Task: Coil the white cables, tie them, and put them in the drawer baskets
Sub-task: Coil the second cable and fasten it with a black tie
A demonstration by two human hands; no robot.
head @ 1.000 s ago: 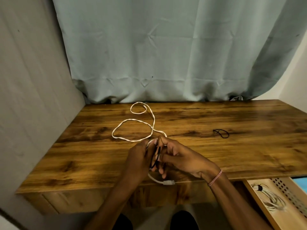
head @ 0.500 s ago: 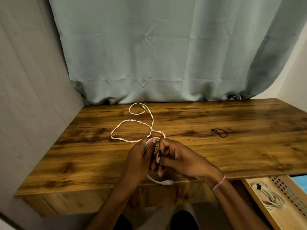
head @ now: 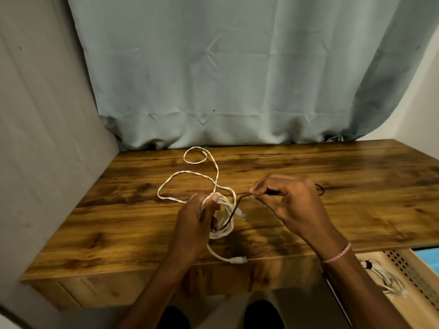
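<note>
cable [head: 223, 201] is partly coiled above the table [head: 356, 214], near its front edge. the left hand [head: 197, 217] holds the coil, with the fingers curled around the white strands and the thumb pressed on top. the rest of the cable lies in loose loops on the table toward the curtain [head: 237, 79], and one plug hangs over the front edge. a thin black tie [head: 234, 211] passes through the coil and goes up to the right hand [head: 292, 200], which pinches its end between thumb and fingertips; the other fingers are bent. a second tie [head: 320, 189] lies on the table just behind the right hand, partly hidden. at the lower right an open basket [head: 408, 274] holds a tied cable [head: 384, 279], also coiled.
</note>
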